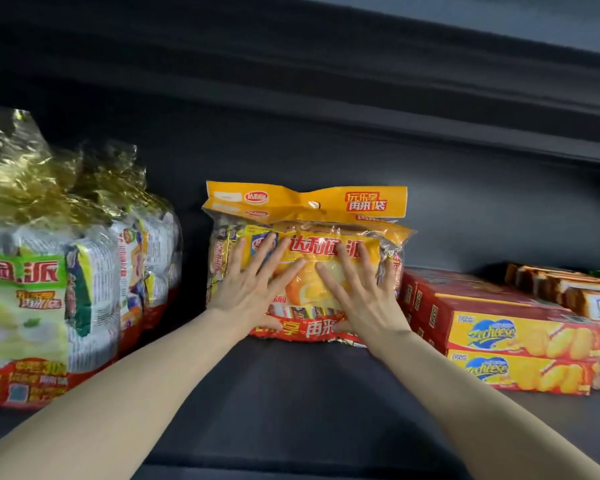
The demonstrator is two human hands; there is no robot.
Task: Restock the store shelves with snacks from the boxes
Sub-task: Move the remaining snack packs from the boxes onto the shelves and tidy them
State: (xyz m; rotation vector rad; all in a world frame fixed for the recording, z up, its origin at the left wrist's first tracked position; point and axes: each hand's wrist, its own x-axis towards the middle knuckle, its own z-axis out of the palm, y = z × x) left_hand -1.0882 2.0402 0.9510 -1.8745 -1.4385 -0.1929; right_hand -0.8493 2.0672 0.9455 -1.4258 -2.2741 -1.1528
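Note:
A large yellow bag of snack cakes [309, 206] stands upright near the back of the dark shelf [291, 393]. My left hand [253, 289] lies flat on the bag's front, fingers spread, thumb at its lower edge. My right hand [361, 299] presses the front beside it, fingers also spread, thumb low on the red strip. Neither hand closes around the bag. A second bag seems to stand behind it; only its top edge shows.
Green-and-white snack bags [49, 299] with gold tops stand at the left. Stacked red-and-yellow cheese biscuit boxes [516, 341] lie at the right, brown-and-white boxes [575, 292] beyond them. The shelf above [361, 109] overhangs. Bare shelf surface lies in front of the yellow bag.

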